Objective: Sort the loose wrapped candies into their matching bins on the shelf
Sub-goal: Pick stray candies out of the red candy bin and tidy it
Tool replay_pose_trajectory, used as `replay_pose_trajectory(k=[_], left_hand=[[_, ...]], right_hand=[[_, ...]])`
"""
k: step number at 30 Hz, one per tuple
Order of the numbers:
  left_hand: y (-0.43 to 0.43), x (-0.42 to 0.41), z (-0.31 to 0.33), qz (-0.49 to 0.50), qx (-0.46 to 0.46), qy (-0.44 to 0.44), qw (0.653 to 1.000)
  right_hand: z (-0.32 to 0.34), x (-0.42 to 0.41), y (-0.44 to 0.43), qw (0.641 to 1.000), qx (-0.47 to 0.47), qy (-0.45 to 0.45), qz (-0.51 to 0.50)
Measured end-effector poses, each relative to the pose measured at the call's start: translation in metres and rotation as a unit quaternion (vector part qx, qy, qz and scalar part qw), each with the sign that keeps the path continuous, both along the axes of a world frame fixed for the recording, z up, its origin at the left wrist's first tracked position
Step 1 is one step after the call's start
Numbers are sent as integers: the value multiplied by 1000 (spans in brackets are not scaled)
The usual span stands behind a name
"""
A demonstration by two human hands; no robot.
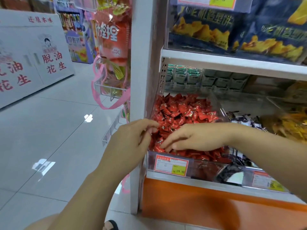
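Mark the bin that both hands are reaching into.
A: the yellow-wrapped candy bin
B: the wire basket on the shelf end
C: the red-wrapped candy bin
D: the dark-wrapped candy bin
C: the left hand and the right hand both sit over the red-wrapped candies in the leftmost clear bin, while the dark-wrapped candies and the yellow-wrapped candies lie farther right.

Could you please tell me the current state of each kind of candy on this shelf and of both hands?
Red candies: heaped high.
Dark candies: a lower pile beside them.
Yellow candies: heaped.
Left hand: fingers curled at the red candies; grip unclear.
Right hand: fingers extended, touching the red candies.
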State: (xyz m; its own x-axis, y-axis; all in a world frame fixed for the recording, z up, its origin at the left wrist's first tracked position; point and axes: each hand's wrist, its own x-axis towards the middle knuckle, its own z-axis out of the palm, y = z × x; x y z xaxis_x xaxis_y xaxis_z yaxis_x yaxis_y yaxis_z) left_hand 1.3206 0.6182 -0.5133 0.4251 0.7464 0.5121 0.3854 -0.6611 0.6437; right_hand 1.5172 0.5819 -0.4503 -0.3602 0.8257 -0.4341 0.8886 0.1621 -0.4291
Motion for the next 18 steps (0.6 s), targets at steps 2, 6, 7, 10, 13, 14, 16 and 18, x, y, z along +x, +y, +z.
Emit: replay_pose_trajectory(k=[2,6,7,10,13,14,16,18], left_hand=[[0,0,0,-3,-5,-6,1000],[1,0,0,-3,-2,-11,1000],[2,0,0,-3,3,-8,1000],[5,-2,-1,-4,23,4,1000],[6,-3,-3,-10,37,6,999],[6,-3,-3,-13,41,5,999],[6,-3,-3,-18,47,5,999],[6,-4,-3,-19,50,10,999]], right_hand=[[-6,-4,9,1000,-23,-4,-7],[-20,-6,34,999,-15,-52,9],[-22,-4,38,999,-5,-53,2],[-19,3,49,996,-6,25,-85],[-12,10,56,974,-25,125,-186],[-11,13,58,969,-27,138,-202],[-9,19,62,963,-34,159,-217],[-7,25,63,958,-37,171,-227]])
